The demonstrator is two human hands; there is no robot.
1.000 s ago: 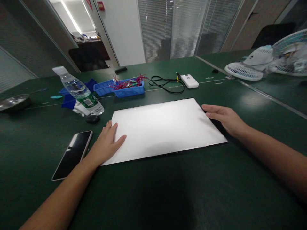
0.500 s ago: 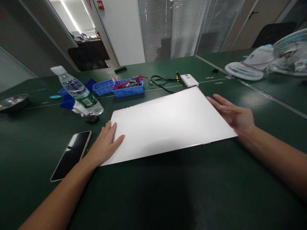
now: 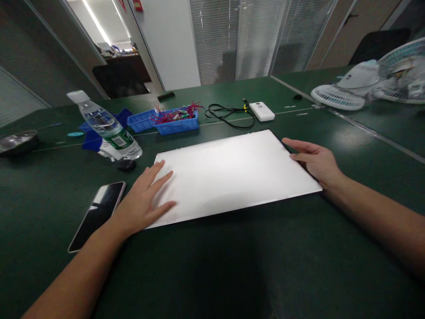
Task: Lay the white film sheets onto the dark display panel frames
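A flat white rectangular panel (image 3: 229, 173) with thin dark edges lies on the dark green table in front of me. My left hand (image 3: 144, 199) rests over its left end, fingers and thumb spread apart. At the panel's right edge is my right hand (image 3: 318, 161), with the forefinger stretched out and the thumb tip by the edge. Its lower fingers are partly hidden. A phone (image 3: 98, 215) lies left of my left forearm.
Behind my left hand lean a water bottle (image 3: 106, 124) and a white spray nozzle (image 3: 109, 150). A blue tray (image 3: 177, 127) holds red wires. Beyond the panel are a black cable (image 3: 229, 117) and a white box-shaped device (image 3: 262, 111). Fan parts (image 3: 338, 96) lie at far right.
The panel's raised right end has come down toward the table. My right hand lowered with it, its thumb now at the edge. My left hand's fingers have spread wider.
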